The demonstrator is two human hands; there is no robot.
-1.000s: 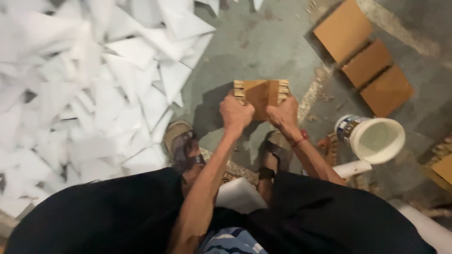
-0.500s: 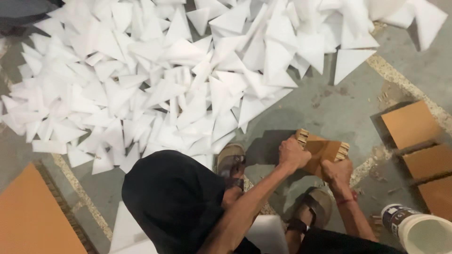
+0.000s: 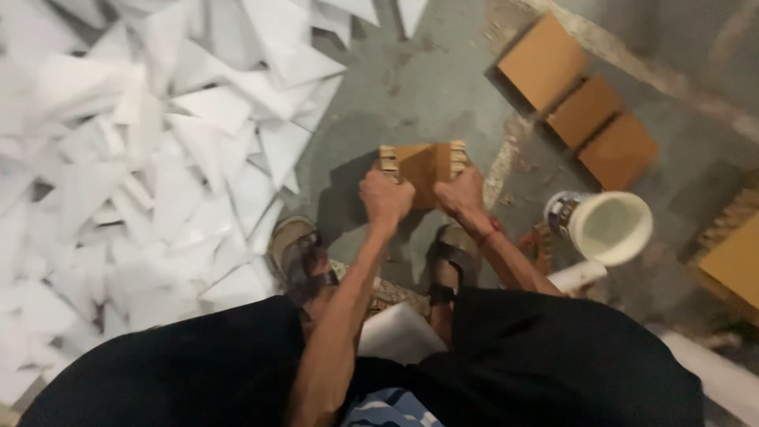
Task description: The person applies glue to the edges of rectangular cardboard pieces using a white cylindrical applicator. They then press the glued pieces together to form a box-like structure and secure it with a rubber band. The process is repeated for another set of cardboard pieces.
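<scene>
Floor: grey concrete floor (image 3: 411, 87), stained and dusty, with crumbs of debris along its right side.
Left hand (image 3: 385, 197): closed on the left end of the cardboard piece (image 3: 421, 166).
Right hand (image 3: 462, 194): closed on its right end.
Cardboard piece: brown, folded, held low over the floor, just ahead of the sandalled feet (image 3: 296, 257).
Left side: heap of white triangular sheets (image 3: 142, 158).
Upper right: three brown cardboard squares (image 3: 581, 99) in a row.
Right: white bucket (image 3: 607, 226), near the right forearm.
</scene>
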